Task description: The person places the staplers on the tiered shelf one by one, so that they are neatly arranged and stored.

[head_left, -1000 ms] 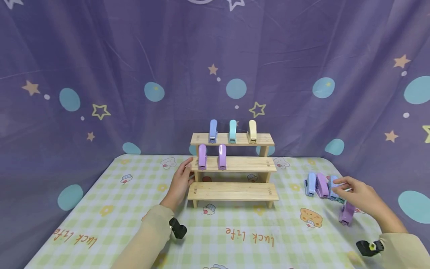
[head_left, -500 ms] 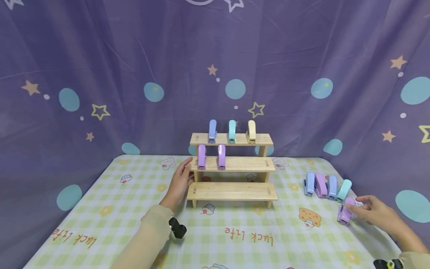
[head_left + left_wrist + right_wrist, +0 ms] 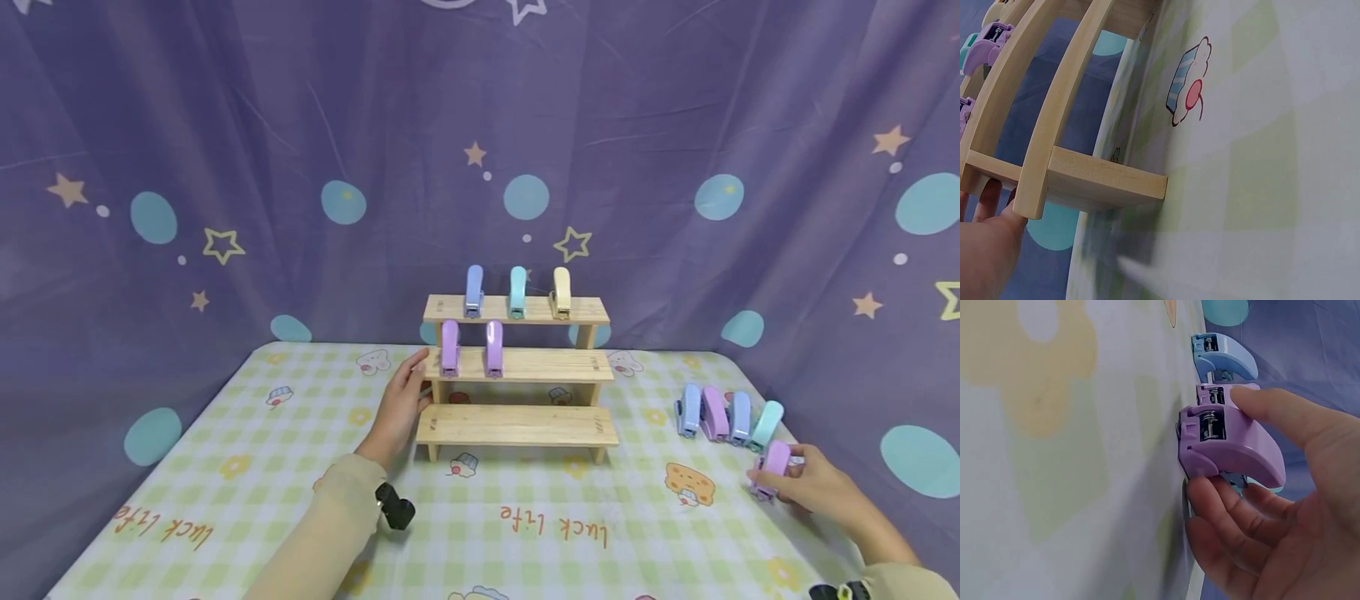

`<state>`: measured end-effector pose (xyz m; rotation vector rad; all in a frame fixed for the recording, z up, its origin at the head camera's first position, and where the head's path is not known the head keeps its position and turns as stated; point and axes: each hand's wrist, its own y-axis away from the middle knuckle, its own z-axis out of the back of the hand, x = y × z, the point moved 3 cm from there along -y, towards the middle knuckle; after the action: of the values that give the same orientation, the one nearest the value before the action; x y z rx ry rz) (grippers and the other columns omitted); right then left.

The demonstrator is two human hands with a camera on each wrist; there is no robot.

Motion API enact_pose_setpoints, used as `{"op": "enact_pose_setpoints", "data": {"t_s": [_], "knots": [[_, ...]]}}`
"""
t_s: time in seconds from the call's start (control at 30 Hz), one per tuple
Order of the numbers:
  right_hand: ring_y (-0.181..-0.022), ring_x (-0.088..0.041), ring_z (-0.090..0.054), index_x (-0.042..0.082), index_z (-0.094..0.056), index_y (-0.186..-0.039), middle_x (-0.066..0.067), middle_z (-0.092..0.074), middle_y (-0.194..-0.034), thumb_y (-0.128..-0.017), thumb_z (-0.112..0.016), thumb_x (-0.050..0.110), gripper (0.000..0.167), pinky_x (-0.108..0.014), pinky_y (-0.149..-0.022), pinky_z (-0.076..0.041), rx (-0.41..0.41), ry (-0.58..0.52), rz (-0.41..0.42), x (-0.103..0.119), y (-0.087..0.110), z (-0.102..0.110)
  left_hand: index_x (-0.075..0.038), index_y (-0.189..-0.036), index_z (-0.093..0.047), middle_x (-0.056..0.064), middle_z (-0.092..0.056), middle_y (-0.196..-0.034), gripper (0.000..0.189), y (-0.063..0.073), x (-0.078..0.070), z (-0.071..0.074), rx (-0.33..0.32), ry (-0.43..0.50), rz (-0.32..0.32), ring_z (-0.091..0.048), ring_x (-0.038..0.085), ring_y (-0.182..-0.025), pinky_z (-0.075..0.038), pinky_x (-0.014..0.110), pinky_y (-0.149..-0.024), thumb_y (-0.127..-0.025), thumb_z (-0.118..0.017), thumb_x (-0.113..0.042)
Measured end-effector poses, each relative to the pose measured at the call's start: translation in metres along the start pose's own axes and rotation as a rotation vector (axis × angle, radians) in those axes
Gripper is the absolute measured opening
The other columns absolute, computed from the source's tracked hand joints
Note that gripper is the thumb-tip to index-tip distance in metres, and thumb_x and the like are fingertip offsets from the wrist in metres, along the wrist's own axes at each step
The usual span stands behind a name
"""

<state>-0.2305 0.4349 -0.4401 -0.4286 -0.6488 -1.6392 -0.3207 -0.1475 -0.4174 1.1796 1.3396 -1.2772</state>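
Change at right hand: A second ago my right hand (image 3: 821,487) was over the row of staplers; it has since come round to the near purple stapler (image 3: 772,462) and taken hold of it.
What this means: I judge the reach finished and the grasp made. Five staplers stand on the wooden shelf (image 3: 555,364), one is in my grip, and four others stand on the tablecloth (image 3: 315,500).
Right-hand pose: My thumb (image 3: 1272,403) lies along one side of the stapler and my curled fingers (image 3: 1235,525) close on the other; the forearm enters from 4 o'clock.
Left-hand pose: My left hand (image 3: 397,412), unmoved, holds the shelf at its 9 o'clock end, by the middle board; the forearm enters from 7 o'clock.
Near purple stapler: It is at the shelf's 4 o'clock. My fingers mask its base, so I cannot tell whether it has left the cloth.
Row on cloth: A turquoise stapler (image 3: 765,423) stands just beside it at 12 o'clock; the others run on towards 10 o'clock.
Top board: Blue (image 3: 474,292), turquoise (image 3: 517,292) and yellow staplers (image 3: 561,292), well apart from my hands.
Middle board: Two purple staplers (image 3: 493,346), towards 9 o'clock.
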Motion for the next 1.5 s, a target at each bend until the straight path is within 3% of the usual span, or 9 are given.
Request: {"op": "enact_pose_setpoints", "data": {"t_s": [0.23,0.4,0.5,0.87,1.1,1.5], "knots": [[-0.071,-0.018,-0.060,-0.027,-0.017,-0.134,-0.021,-0.060,-0.101,-0.088,-0.075,0.045,0.104,-0.028,-0.061,-0.051,-0.048,-0.033,-0.014,0.001,0.001,-0.002,-0.013,-0.156,-0.034,0.017,-0.036,-0.154,0.049,-0.001,0.001,0.001,0.001,0.001,-0.011,-0.040,0.039,-0.137,-0.036,0.053,-0.113,-0.111,-0.036,-0.033],[-0.071,-0.016,-0.061,-0.024,-0.030,-0.128,-0.013,-0.062,-0.096,-0.090,-0.075,0.043,0.089,-0.028,-0.060,-0.055,-0.033,-0.048,-0.016,0.001,0.003,-0.003,-0.013,-0.156,-0.035,0.018,-0.035,-0.155,0.048,-0.001,0.001,0.001,0.002,0.006,-0.010,-0.040,0.039,-0.137,-0.037,0.052,-0.113,-0.111,-0.036,-0.032],[-0.076,-0.015,-0.060,-0.019,-0.034,-0.124,-0.017,-0.059,-0.101,-0.090,-0.074,0.042,0.081,-0.028,-0.062,-0.057,-0.031,-0.055,-0.013,0.000,0.004,-0.003,-0.013,-0.155,-0.036,0.017,-0.035,-0.155,0.048,-0.001,0.001,0.001,0.001,0.020,-0.009,-0.040,0.040,-0.137,-0.037,0.051,-0.113,-0.111,-0.037,-0.031],[-0.080,-0.016,-0.058,-0.015,-0.041,-0.119,-0.016,-0.058,-0.104,-0.089,-0.076,0.039,0.070,-0.029,-0.062,-0.057,-0.032,-0.045,0.025,0.003,0.010,-0.001,-0.013,-0.155,-0.035,0.018,-0.035,-0.155,0.047,-0.003,0.003,-0.002,0.025,0.034,-0.023,-0.039,0.039,-0.137,-0.037,0.051,-0.113,-0.111,-0.036,-0.030],[-0.083,-0.016,-0.058,-0.012,-0.043,-0.123,-0.017,-0.057,-0.108,-0.090,-0.073,0.045,0.073,-0.027,-0.062,-0.053,-0.072,0.045,0.069,0.026,0.013,0.010,-0.014,-0.155,-0.036,0.018,-0.036,-0.154,0.048,-0.003,0.004,0.000,0.002,0.016,-0.002,-0.042,0.038,-0.136,-0.039,0.049,-0.112,-0.111,-0.036,-0.032],[-0.086,-0.022,-0.059,-0.006,-0.045,-0.126,-0.015,-0.063,-0.109,-0.090,-0.074,0.047,0.070,-0.032,-0.066,-0.050,-0.147,0.065,0.212,0.078,0.010,0.013,-0.017,-0.154,-0.038,0.016,-0.036,-0.154,0.045,-0.003,0.002,0.001,0.006,0.019,-0.004,-0.042,0.036,-0.137,-0.038,0.048,-0.113,-0.111,-0.036,-0.031]]}}
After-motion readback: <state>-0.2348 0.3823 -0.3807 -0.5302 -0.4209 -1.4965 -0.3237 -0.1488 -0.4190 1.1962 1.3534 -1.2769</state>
